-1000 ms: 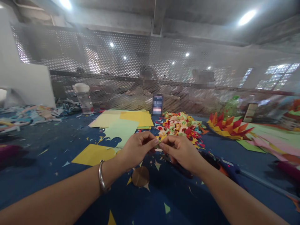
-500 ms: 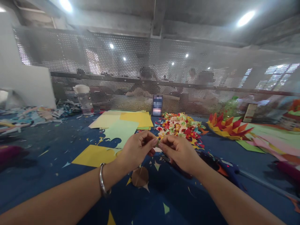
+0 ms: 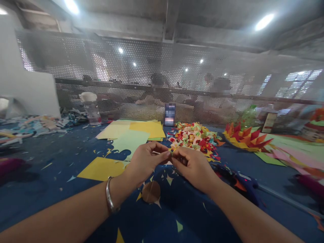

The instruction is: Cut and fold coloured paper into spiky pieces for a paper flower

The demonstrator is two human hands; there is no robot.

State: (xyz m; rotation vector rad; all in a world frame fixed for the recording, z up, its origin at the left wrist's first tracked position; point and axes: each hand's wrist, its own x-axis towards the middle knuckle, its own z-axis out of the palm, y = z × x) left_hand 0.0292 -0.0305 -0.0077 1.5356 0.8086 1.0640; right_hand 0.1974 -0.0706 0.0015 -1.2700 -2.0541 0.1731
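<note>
Thumb and fingers of my left hand (image 3: 149, 160) pinch one side of a small greenish paper piece (image 3: 171, 154). The fingertips of my right hand (image 3: 193, 165) close on its other side, so most of it is hidden. Just beyond them lies a heap of small folded paper pieces (image 3: 196, 135) in red, yellow, pale green and pink. Below my hands a brown cardboard disc (image 3: 151, 192) rests on the dark blue table (image 3: 202, 219). Left of my left hand are a yellow paper sheet (image 3: 100, 168) and a pale green sheet (image 3: 131, 140) with curved bites cut out.
A blue glue gun (image 3: 246, 185), its red light lit, lies right of my right hand. Behind it stands a pointed red-and-yellow paper form (image 3: 248, 138). A phone (image 3: 169, 114) leans upright before a perforated metal screen (image 3: 126, 77). A plastic cup (image 3: 91, 108) stands beside paper strips (image 3: 45, 125).
My fingers have shifted slightly around the small paper piece, and the right fingers are more curled. Both hands stay in nearly the same place; the things on the table have not moved.
</note>
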